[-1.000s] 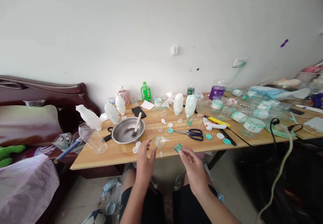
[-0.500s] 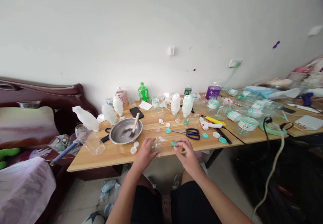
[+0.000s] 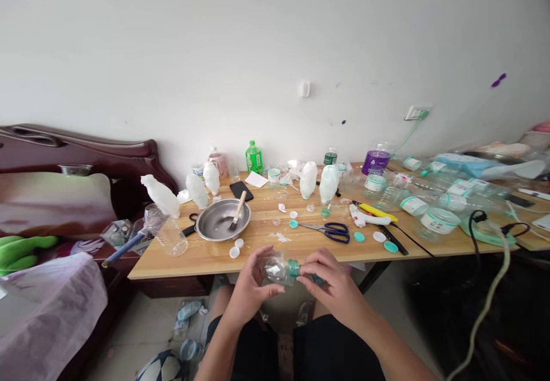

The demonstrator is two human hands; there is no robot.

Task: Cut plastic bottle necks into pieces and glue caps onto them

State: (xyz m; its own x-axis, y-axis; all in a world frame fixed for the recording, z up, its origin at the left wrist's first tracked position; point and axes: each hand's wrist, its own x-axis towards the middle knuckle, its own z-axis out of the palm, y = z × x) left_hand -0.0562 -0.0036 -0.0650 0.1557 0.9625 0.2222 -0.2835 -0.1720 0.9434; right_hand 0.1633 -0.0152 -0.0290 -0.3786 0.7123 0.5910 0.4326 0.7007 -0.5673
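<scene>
My left hand (image 3: pixel 250 292) is closed around a clear plastic bottle piece (image 3: pixel 274 269), just off the table's front edge. Between the fingertips of my right hand (image 3: pixel 330 282) is a green threaded bottle neck (image 3: pixel 294 267). The neck meets the right end of the clear piece; whether the two are joined I cannot tell. Just beyond my hands a white paper scrap (image 3: pixel 280 236) lies on the table (image 3: pixel 258 258). Farther back are navy-handled scissors (image 3: pixel 336 232) and a green cap (image 3: pixel 293 223). Two white caps (image 3: pixel 234 252) lie to the left.
A steel bowl (image 3: pixel 210 229) holds a brush (image 3: pixel 239 209). White-covered bottle shapes (image 3: pixel 308 180) stand behind. To the right lie a glue gun (image 3: pixel 365 219), a yellow cutter (image 3: pixel 378 213) and several clear bottles (image 3: pixel 438 220). A cable (image 3: pixel 481 306) hangs at the right edge.
My hands have come together and closer to my body. The green neck, apart from the clear piece before, now meets its end. The view has shifted slightly left.
</scene>
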